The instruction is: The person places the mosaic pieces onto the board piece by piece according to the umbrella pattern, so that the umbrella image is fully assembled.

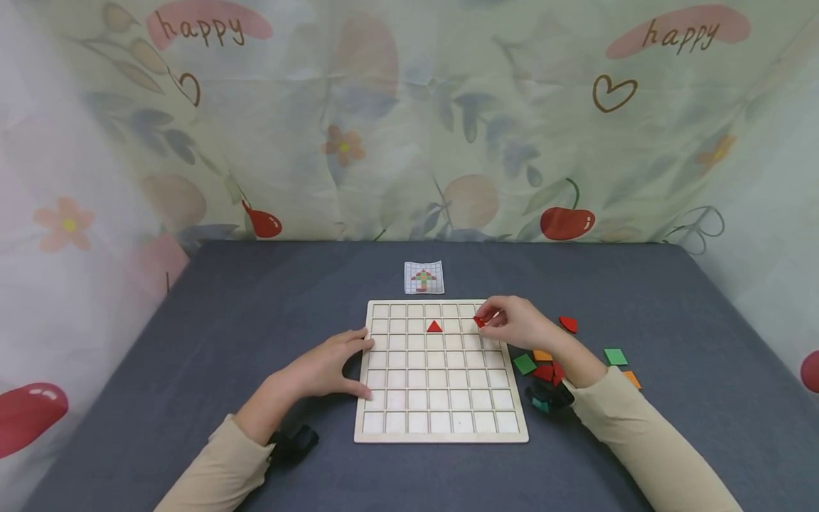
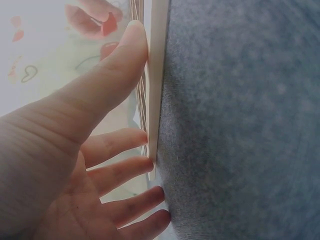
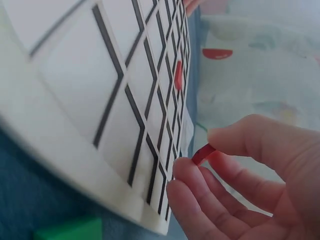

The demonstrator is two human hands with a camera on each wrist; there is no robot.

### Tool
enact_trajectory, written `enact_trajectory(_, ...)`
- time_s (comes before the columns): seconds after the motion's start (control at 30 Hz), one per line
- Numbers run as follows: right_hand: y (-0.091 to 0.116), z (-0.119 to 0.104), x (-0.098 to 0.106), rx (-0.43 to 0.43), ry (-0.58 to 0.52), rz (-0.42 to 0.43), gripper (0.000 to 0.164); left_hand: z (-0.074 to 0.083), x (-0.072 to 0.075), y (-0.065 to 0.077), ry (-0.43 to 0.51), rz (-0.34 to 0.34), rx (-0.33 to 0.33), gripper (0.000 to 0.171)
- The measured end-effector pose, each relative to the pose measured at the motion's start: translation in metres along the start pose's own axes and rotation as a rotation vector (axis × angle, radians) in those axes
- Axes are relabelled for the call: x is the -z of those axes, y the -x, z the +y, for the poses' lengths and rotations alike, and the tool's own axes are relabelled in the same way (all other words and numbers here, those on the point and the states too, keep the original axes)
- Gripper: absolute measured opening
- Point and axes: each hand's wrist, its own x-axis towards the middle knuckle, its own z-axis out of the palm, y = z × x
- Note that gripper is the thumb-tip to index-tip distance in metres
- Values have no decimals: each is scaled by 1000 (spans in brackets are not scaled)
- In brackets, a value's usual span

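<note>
A pale wooden grid board (image 1: 441, 438) lies on the dark table, and one red triangle tile (image 1: 434, 327) sits in a cell of its second row. My left hand (image 1: 329, 366) rests at the board's left edge, thumb and fingers spread, as the left wrist view also shows. Over the board's upper right corner, my right hand (image 1: 515, 323) pinches a small red tile (image 3: 203, 153) between thumb and fingertips. The tile is tilted and partly covered by the fingers, so its full outline is hidden.
Beside the board's right edge lie loose tiles: green (image 1: 525, 364), orange (image 1: 542, 355) and red (image 1: 544, 372), partly under the right wrist. Farther right are a red piece (image 1: 568, 324), a green square (image 1: 616, 356) and an orange tile (image 1: 632, 379). A patterned card (image 1: 424, 277) lies behind the board.
</note>
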Motion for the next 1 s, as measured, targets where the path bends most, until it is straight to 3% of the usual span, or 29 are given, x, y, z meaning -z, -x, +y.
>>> enact_trajectory(0.47, -8, -7, -16, 83, -88, -106, 20, -1, 0, 0, 5, 2, -4, 86)
enact_trajectory(1.0, -15, -13, -30, 83, -121, -173, 17, -1, 0, -1, 7, 10, -29, 87)
